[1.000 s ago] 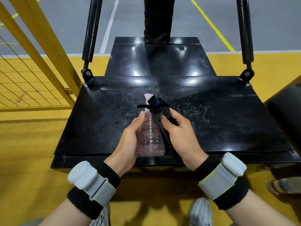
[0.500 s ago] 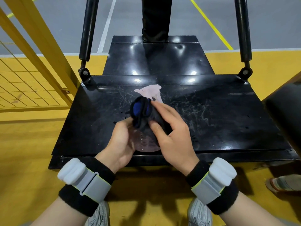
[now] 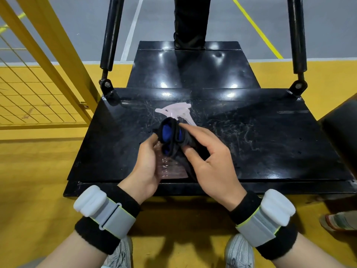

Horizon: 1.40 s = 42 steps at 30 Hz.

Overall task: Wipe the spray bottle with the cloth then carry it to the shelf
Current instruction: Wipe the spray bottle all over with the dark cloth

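Both hands meet at frame centre over the near edge of the black table [image 3: 270, 144]. Left hand [image 3: 144, 167] is wrapped around the lower body of the spray bottle [image 3: 170, 171], fingers curled on its left side, thumb up near the cloth. Right hand [image 3: 210, 161] pinches the dark cloth [image 3: 172, 140] against the bottle's neck and shoulder, index finger stretched toward the top, thumb pressing from the near side, other fingers bent.

Bottle is clear with a pale pink trigger head [image 3: 173, 113]. Long axis runs roughly up-down in the frame, base toward the lower centre near the table's front edge, head toward the upper centre. Nozzle points to the left of the frame. Whether the base touches the table cannot be told.

Cloth is black with a blue inner face showing, bunched between the two hands, covering the bottle's upper part; a strip of it hangs down the right side of the bottle.

Both forearms come in from the bottom corners, each with a black wristband and a grey-white strap device. Yellow floor around, yellow mesh fence [image 3: 38, 93] upper left.
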Each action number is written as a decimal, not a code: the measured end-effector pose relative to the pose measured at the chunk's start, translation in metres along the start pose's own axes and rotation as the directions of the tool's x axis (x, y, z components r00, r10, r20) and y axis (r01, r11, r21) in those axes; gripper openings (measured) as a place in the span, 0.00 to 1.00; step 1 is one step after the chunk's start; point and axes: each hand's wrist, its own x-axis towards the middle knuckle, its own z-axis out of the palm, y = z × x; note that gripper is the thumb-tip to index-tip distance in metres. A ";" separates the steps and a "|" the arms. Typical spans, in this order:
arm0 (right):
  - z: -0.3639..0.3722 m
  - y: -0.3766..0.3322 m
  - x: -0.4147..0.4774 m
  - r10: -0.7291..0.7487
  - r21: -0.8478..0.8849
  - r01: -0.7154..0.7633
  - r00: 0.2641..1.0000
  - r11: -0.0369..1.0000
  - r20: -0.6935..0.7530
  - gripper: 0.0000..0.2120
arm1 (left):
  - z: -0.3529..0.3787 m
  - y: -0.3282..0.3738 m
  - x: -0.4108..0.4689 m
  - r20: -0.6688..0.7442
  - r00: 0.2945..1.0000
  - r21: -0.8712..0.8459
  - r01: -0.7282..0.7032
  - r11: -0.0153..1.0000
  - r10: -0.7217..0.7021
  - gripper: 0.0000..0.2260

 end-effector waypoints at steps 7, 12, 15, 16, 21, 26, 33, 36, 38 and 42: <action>-0.026 0.004 0.021 0.174 0.279 -0.051 0.881 0.959 -0.439 0.20 | -0.007 0.005 -0.001 0.011 0.996 0.103 -0.086 0.991 0.085 0.14; -0.027 0.018 0.022 0.294 0.201 -0.234 0.883 0.951 -0.366 0.17 | 0.001 -0.006 -0.007 0.148 0.989 0.228 -0.041 0.973 0.007 0.16; -0.020 0.023 0.016 0.371 0.128 -0.349 0.898 0.928 -0.236 0.13 | -0.001 -0.009 -0.008 0.158 0.987 0.271 -0.018 0.962 -0.026 0.17; -0.020 0.023 0.017 0.401 0.146 -0.377 0.894 0.914 -0.202 0.12 | -0.003 -0.008 -0.008 0.153 0.988 0.280 -0.020 0.960 -0.023 0.16; -0.024 0.013 0.020 0.541 0.347 -0.484 0.837 0.803 -0.083 0.09 | -0.011 -0.006 -0.010 0.117 0.993 0.277 -0.013 0.961 -0.021 0.15; -0.029 0.007 0.027 0.669 0.631 -0.558 0.739 0.540 0.081 0.14 | -0.009 0.000 -0.012 0.151 0.988 0.252 -0.013 0.968 -0.026 0.16; -0.028 0.020 0.021 0.439 0.274 -0.394 0.889 0.877 -0.128 0.06 | -0.005 0.000 -0.013 0.131 0.991 0.264 -0.012 0.964 -0.023 0.15; -0.025 0.022 0.020 0.368 0.183 -0.338 0.916 0.923 -0.163 0.06 | -0.006 0.000 -0.012 0.123 0.991 0.338 -0.086 0.937 0.046 0.16; -0.024 0.016 0.022 0.465 0.352 -0.400 0.877 0.846 -0.123 0.08 | -0.007 0.001 -0.013 0.139 0.987 0.349 -0.120 0.929 0.075 0.16; -0.028 0.007 0.026 0.618 0.617 -0.503 0.785 0.606 0.033 0.13 | -0.006 0.003 -0.013 0.160 0.985 0.323 -0.119 0.939 0.070 0.15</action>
